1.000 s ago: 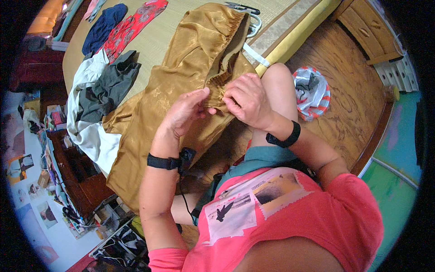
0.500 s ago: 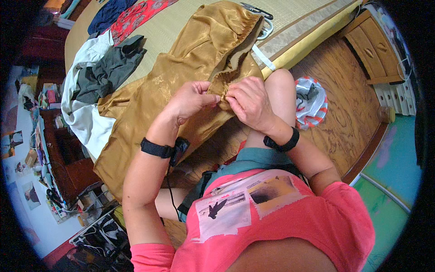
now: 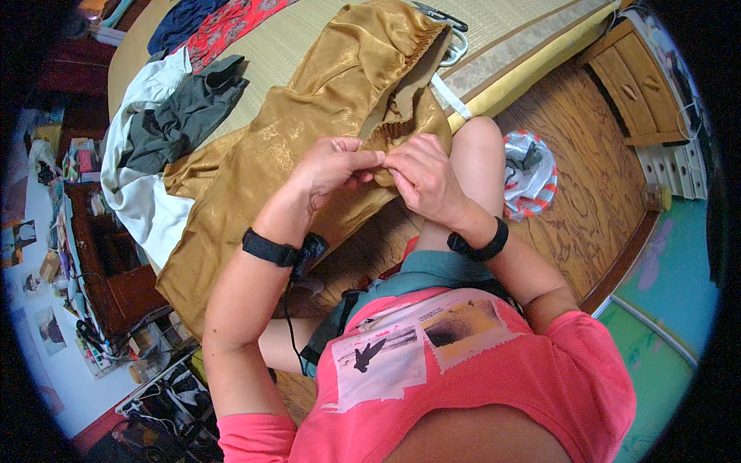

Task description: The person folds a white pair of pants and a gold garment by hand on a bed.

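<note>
While both hands, the left hand and right hand, pinched its elastic waistband at frame centre, the shiny gold satin trousers draped off the mat-covered bed, wooden floor open at right.

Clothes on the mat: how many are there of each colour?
Shiny gold satin garment, pinched by left hand and right hand: 1
Dark grey-green garment: 1
White cloth: 1
Navy blue cloth: 1
Red patterned cloth: 1
Total: 5

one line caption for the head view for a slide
Both hands, left hand and right hand, pinch the gathered waistband of shiny golden satin trousers.
</note>
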Demonstrator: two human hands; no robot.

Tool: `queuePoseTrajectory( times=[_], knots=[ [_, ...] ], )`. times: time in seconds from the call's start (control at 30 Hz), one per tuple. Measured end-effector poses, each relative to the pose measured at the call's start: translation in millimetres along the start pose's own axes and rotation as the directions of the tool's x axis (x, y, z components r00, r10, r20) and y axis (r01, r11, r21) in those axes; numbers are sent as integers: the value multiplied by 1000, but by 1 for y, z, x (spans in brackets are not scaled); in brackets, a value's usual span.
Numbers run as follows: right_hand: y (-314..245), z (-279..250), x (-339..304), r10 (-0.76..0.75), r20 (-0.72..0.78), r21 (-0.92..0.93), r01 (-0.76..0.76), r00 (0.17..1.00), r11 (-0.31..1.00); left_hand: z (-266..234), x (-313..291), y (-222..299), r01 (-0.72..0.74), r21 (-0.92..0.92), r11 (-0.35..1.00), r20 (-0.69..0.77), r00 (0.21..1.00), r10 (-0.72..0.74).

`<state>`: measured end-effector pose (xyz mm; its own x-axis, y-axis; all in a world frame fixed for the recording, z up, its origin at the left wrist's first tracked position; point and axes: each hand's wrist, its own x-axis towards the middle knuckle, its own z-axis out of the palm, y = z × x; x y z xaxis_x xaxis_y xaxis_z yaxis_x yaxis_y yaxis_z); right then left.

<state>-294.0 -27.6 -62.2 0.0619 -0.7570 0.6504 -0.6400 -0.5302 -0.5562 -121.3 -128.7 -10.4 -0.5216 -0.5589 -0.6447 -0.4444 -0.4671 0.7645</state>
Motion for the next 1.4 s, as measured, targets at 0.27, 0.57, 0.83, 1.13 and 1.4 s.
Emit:
queuePoseTrajectory(
  times=[0.27, 0.57, 0.83, 1.13, 1.4],
  knots=[
    [-4, 0, -5, 180, -28, 90, -177, 983, 980, -8, 5, -5, 14, -23, 1000, 8, 1000, -14],
    [-2, 4, -4, 131, -113, -18, -134, 985, 991, -2, 2, -1, -25, -108, 994, -24, 999, 23],
    [-1, -5, -5, 216, -113, 34, -213, 970, 976, -7, -1, -5, -262, -60, 963, -11, 965, 262],
    [1, -8, -8, 227, -118, 77, -219, 967, 973, 1, -17, 9, -489, 613, 620, 63, 813, 579],
    [3, -10, -11, 178, -110, 89, -169, 978, 982, 14, -7, 3, -536, 386, 751, 97, 833, 545]
  ],
)
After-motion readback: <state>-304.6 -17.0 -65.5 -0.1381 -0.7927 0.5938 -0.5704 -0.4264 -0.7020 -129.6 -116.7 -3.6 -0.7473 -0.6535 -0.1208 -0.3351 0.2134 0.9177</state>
